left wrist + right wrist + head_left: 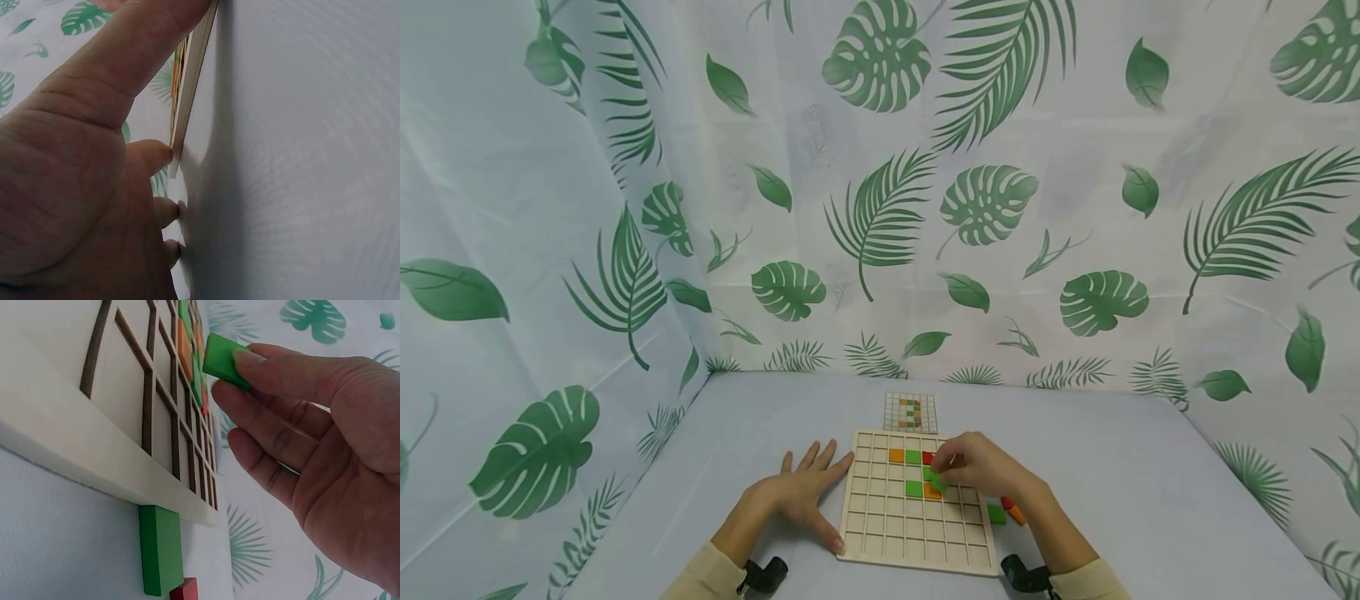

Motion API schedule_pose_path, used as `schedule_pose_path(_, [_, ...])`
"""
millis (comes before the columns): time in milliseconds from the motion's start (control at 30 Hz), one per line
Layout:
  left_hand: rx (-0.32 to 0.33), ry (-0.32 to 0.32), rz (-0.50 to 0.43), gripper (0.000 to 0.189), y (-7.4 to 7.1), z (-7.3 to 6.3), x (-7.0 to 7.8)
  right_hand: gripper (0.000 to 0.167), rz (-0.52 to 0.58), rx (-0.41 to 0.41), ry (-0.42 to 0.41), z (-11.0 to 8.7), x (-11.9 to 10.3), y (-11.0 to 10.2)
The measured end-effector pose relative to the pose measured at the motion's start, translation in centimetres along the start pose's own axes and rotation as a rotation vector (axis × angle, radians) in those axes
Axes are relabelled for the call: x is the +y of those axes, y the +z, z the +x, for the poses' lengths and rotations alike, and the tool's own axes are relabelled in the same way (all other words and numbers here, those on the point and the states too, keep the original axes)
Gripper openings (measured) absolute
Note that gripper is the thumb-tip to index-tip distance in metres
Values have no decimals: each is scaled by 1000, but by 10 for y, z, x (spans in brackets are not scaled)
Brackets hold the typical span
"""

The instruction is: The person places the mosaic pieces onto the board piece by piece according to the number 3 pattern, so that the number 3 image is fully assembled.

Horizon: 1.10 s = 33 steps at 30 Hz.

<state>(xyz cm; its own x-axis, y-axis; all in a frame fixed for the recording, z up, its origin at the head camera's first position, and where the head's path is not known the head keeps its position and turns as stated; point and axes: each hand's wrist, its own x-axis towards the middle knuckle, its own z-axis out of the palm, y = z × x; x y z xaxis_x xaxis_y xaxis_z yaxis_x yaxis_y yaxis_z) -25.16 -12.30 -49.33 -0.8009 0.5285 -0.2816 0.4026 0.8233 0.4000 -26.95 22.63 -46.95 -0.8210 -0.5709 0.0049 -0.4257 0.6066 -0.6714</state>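
Spread left hand [81,181] touches a pale wooden gridded board [916,528]; right hand [334,440] pinches a flat green tile [224,359], seemingly mid-placement, next needing alignment.

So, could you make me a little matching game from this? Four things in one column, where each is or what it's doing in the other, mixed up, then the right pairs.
Things
1. Left hand
2. Right hand
3. Small grid card
4. Loose green tile

Places and states
A. At the far edge of the board
B. Pinching a green piece over the board
C. By the board's right side
D. Touching the board's left edge

Pairs: 1-D, 2-B, 3-A, 4-C
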Motion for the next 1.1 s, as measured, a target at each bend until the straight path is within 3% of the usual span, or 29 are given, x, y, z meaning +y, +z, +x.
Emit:
schedule_pose_path(433, [-4, 5, 2, 135, 1, 1, 0, 8, 53, -62, -71, 0, -6, 7])
schedule_pose_path(1100, [3, 8, -10, 135, 0, 0, -1, 12, 14, -79, -54, 3, -10, 14])
